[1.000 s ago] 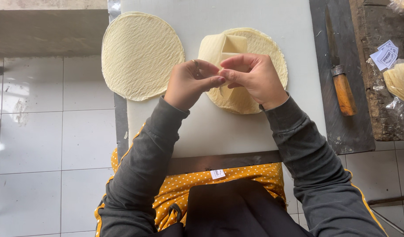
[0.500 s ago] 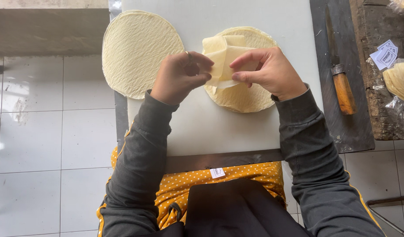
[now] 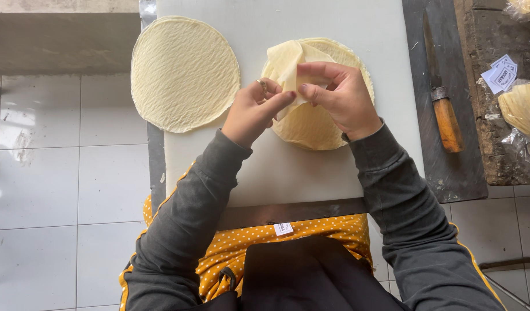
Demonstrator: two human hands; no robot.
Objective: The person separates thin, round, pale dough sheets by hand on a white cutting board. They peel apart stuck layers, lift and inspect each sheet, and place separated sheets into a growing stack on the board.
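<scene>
A thin, pale folded wrapper sheet (image 3: 288,60) is lifted at the far edge of a round stack of wrappers (image 3: 314,124), which lies on the white cutting board (image 3: 288,173) right of centre. The sheet sits directly between the two hands, so neither is clearly nearer; its folded length runs roughly from the near right up to the far left, with the loose flap standing up on the far left side. The right hand (image 3: 340,98) comes in from the right with fingers curled, pinching the sheet's near edge between thumb and forefinger. The left hand (image 3: 256,112), wearing a ring, meets it from the left and pinches the same edge, the fingertips of both hands almost touching.

To the left, a single round wrapper (image 3: 184,72) lies flat, well apart from the stack and partly overhanging the board's left edge. To the right, on the dark counter (image 3: 449,173), a knife with a wooden handle (image 3: 440,101) lies with its long axis running near to far, clear of the hands. Further right are bagged wrappers (image 3: 521,109) and small paper labels (image 3: 498,72). Nothing stands between hands and stack.
</scene>
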